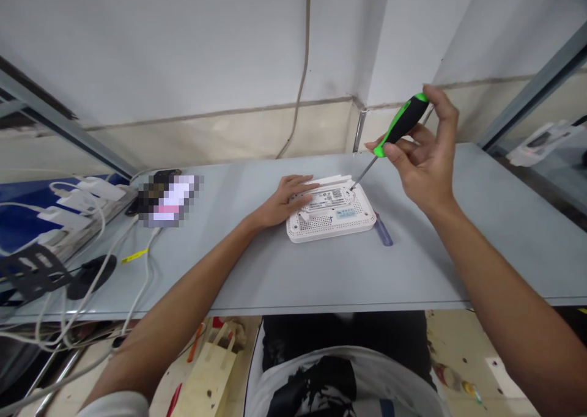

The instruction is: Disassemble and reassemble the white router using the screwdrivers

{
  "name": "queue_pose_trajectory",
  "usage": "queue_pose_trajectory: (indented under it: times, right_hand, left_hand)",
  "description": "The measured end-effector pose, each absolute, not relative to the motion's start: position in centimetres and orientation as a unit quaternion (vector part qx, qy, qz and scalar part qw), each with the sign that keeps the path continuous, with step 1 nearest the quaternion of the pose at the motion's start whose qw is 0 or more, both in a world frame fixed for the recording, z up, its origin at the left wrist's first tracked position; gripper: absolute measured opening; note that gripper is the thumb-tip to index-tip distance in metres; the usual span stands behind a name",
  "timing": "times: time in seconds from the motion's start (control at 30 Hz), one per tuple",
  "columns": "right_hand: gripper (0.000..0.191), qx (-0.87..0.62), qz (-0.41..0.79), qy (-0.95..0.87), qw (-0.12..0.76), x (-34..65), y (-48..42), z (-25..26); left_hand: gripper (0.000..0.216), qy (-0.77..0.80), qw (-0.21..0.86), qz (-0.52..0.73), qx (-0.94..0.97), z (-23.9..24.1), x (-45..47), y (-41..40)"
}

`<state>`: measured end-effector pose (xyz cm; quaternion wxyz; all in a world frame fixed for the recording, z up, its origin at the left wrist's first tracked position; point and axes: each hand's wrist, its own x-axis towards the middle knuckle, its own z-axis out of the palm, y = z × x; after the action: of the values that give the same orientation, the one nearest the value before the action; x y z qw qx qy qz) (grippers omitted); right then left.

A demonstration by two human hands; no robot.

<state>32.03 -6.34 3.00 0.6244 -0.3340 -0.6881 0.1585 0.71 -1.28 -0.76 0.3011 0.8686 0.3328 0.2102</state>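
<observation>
A white router (316, 223) lies on the table with its vented, labelled underside up. My left hand (285, 202) rests on its left end, fingers stretched out over the casing. In my right hand (426, 160) is a green and black screwdriver (403, 123), tilted, with the index finger on the handle's end and the other fingers around its lower part. The shaft points down and left, its tip at a hole near the router's back right corner. Whether the tip touches a screw is too small to tell. Beside the router's right edge lies a tool with a translucent purple handle (383, 230).
On the left of the grey table (275, 282) are a power strip with white adapters (64, 218), loose white cables and a blurred-out phone (172, 203). A metal frame post (532, 87) rises at the right. A wall stands behind, and a pale bag (208, 368) is below.
</observation>
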Motion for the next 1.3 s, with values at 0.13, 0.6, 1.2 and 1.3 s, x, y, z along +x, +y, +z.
queue_pose_trajectory:
  times: [0.13, 0.6, 1.2, 1.3]
  right_hand:
    - [0.067, -0.336, 0.125, -0.663, 0.658, 32.0, -6.4, 3.3]
    - [0.073, -0.355, 0.04, -0.707, 0.611, 30.5, -7.4, 3.6]
    - [0.026, -0.315, 0.072, -0.722, 0.612, 30.8, -5.4, 6.3]
    - [0.034, -0.307, 0.109, -0.72, 0.613, 31.0, -5.4, 6.9]
  left_hand:
    - [0.044, 0.361, 0.282, 0.212, 0.863, -0.9, 1.0, -1.3]
    - [0.035, 0.385, 0.271, 0.246, 0.847, -1.1, 1.7, -1.0]
    - [0.03, 0.372, 0.276, 0.276, 0.842, -1.6, 1.8, -0.8]
    - [0.029, 0.371, 0.267, 0.279, 0.845, -1.6, 1.9, -0.9]
